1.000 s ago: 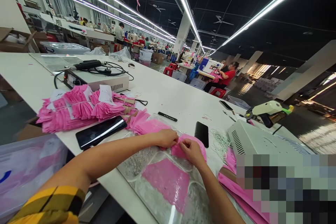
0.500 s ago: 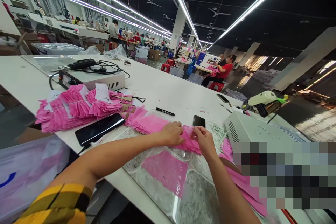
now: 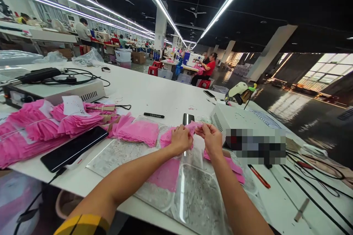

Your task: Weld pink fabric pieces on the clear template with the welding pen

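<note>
While the left hand (image 3: 181, 139) grips thin pink fabric (image 3: 168, 137), the right hand (image 3: 211, 137) pinches its far edge above the clear plastic sheet (image 3: 202, 187).

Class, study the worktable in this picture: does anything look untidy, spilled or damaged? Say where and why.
No spill or damage is evident. Black cables sprawl across the table at right, looking untidy. Beside the large phone, a cord hangs past the table's edge, which might snag.
</note>
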Demonstrator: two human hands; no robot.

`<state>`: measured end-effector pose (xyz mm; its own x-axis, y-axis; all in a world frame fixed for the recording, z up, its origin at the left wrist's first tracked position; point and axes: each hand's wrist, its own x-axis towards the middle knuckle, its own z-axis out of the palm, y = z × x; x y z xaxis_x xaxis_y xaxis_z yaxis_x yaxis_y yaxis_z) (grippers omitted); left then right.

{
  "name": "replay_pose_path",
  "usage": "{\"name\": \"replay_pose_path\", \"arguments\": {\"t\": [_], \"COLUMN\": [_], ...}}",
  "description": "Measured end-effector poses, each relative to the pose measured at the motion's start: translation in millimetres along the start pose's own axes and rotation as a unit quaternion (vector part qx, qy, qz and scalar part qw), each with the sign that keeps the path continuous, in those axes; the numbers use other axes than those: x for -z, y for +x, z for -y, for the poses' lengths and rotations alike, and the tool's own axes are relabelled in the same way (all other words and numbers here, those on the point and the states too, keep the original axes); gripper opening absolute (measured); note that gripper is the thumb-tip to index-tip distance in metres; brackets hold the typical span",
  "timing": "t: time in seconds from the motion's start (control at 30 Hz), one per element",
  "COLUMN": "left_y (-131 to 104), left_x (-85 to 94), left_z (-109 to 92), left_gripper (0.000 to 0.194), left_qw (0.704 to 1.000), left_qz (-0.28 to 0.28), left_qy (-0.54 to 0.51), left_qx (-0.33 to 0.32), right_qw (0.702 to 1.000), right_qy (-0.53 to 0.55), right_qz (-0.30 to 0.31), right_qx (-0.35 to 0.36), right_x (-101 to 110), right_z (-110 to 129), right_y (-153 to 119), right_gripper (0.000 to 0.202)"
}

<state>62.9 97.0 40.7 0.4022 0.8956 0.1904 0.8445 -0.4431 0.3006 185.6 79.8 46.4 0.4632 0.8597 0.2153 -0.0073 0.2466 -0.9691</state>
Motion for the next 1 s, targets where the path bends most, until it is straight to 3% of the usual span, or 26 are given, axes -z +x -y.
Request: {"name": "replay_pose_path", "arguments": {"t": [0.13,0.23,0.37,0.5,0.63,0.77,0.87,1.0], "left_y": [-11.3,-35.0,-73.8,-92.9,-94.6,-97.1,-97.5,-90.1], "left_x": [5.2,9.2,12.2,16.8,19.2,16.2,15.1,22.2], "left_z": [-1.5,0.3,7.6,15.5,18.2,19.0,20.6,20.5], "left_gripper": [0.022,0.009,0.004,0.006,0.014,0.020,0.007,0.009], "left_qw": [0.997,0.984,0.937,0.908,0.897,0.888,0.897,0.901], "left_qz": [0.004,0.040,0.138,0.180,0.186,0.195,0.203,0.217], "left_qy": [-0.001,-0.015,-0.051,-0.083,-0.094,-0.101,-0.120,-0.145], "left_qx": [-0.074,-0.174,-0.317,-0.369,-0.389,-0.403,-0.374,-0.348], "right_qw": [0.998,0.993,0.979,0.942,0.883,0.837,0.802,0.791], "right_qy": [-0.034,-0.095,-0.187,-0.326,-0.468,-0.531,-0.577,-0.588], "right_qz": [-0.049,-0.066,-0.034,-0.012,-0.015,0.051,0.076,0.073], "right_qx": [0.002,-0.017,-0.072,-0.077,0.021,0.120,0.133,0.152], "right_x": [29.2,59.7,101.9,128.1,126.3,115.0,116.0,125.4], "right_z": [6.7,9.1,9.9,10.6,9.5,-0.5,-12.3,-19.9], "right_y": [-26.0,-64.8,-128.4,-171.0,-177.6,-167.7,-164.9,-168.0], "right_gripper": [0.046,0.042,0.038,0.033,0.032,0.024,0.021,0.024]}}
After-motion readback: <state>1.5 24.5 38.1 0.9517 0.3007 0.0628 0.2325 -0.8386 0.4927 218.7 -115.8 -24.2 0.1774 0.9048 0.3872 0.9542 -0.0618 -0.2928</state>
